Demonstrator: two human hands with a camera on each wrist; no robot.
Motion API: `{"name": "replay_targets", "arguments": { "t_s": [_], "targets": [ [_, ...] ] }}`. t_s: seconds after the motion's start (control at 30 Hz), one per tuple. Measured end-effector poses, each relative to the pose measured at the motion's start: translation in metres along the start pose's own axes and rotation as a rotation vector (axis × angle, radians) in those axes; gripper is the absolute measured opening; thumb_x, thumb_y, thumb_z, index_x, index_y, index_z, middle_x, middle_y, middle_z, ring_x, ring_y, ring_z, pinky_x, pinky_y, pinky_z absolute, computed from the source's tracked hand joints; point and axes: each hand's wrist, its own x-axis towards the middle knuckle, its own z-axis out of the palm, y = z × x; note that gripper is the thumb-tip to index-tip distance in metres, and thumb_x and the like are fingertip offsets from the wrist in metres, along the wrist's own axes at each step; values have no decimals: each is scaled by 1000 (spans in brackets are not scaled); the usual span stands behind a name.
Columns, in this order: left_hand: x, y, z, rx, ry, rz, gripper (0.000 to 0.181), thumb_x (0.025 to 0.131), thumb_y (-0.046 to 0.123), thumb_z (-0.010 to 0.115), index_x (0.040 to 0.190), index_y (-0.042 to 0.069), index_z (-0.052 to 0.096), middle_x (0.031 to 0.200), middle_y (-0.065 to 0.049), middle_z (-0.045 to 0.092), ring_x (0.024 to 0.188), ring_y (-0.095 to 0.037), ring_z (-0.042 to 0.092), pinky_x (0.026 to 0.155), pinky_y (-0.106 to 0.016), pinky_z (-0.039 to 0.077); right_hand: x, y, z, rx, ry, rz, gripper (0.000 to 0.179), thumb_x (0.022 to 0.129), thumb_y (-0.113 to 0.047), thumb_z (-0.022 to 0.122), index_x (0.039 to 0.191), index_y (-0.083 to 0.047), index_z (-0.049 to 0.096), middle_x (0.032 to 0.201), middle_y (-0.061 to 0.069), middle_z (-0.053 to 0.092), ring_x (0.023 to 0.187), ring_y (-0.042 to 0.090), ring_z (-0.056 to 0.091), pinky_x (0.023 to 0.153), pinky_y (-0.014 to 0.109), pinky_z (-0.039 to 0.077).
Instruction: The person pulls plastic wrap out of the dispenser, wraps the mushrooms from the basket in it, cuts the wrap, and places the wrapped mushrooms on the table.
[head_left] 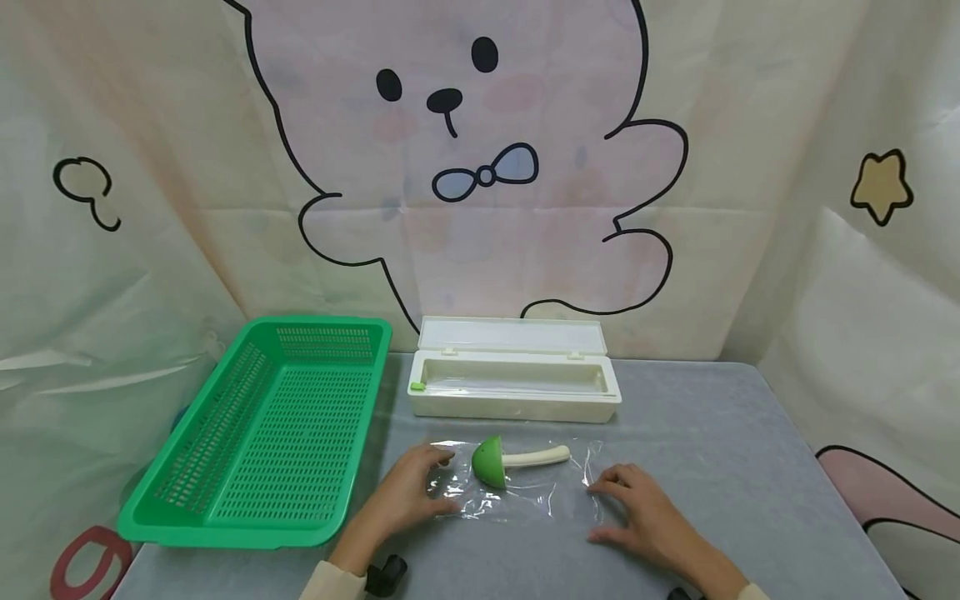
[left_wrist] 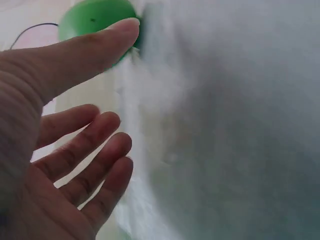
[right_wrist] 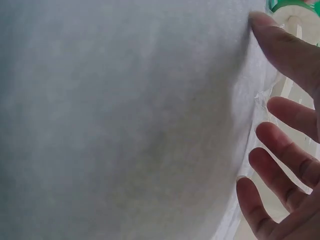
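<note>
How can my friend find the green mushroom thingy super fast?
Find the open white box on the gray table. Just in front, between the left hand and right hand, lies the mushroom. Unlike the green basket, the mushroom has a rounded cap on a long white stem.

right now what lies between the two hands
The head view shows a clear plastic bag and a green-capped mushroom-shaped piece, in or on it (unclear which), between the left hand and the right hand.

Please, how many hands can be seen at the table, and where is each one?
2. The left hand is at the left end of the clear plastic bag; the right hand is at its right end. None seems hidden.
</note>
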Motion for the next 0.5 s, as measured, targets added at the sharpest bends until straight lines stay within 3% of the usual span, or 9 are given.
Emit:
{"name": "replay_targets", "arguments": {
  "t_s": [0.17,0.27,0.5],
  "targets": [
    [-15,-9,2,110,-3,10,57,62,29,98,107,2,75,97,1,58,94,-22,55,85,-41,48,-2,-1,-2,12,-57,15,43,65,-38,94,99,-18,78,103,-10,60,94,12,55,78,37,48],
    [-18,-11,2,131,-7,9,46,65,26,96,101,5,78,94,5,57,92,-18,53,82,-37,47,-2,-2,-3,8,-83,19,34,68,-30,93,97,-18,79,102,-10,60,93,11,55,76,37,49],
    [-19,-13,3,185,34,83,13,77,7,87,88,11,81,85,6,62,81,-11,54,70,-30,48,-1,-1,0,40,6,-44,23,70,-11,91,88,-20,80,98,-9,62,89,12,58,76,27,48]
  ]
}}
